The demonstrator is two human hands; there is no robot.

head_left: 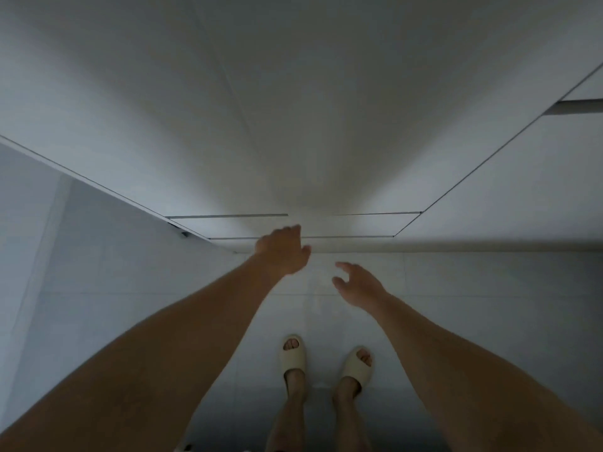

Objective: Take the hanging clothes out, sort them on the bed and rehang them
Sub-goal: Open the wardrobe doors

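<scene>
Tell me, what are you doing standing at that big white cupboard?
A person in pale slippers stands on the tiled floor facing a white wardrobe whose doors are closed. Both arms reach toward the bottom of the doors. The left hand is up at the lower edge of the door, fingers bent toward it; whether it has a grip yet is unclear. The right hand hovers open beside it, holding nothing. No clothes are out yet.

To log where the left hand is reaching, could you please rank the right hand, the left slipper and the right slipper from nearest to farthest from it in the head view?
From the left hand, at the closed wardrobe doors:
1. Right hand, just to its right, apart.
2. Left slipper, below on the floor.
3. Right slipper, below and further right.
</scene>
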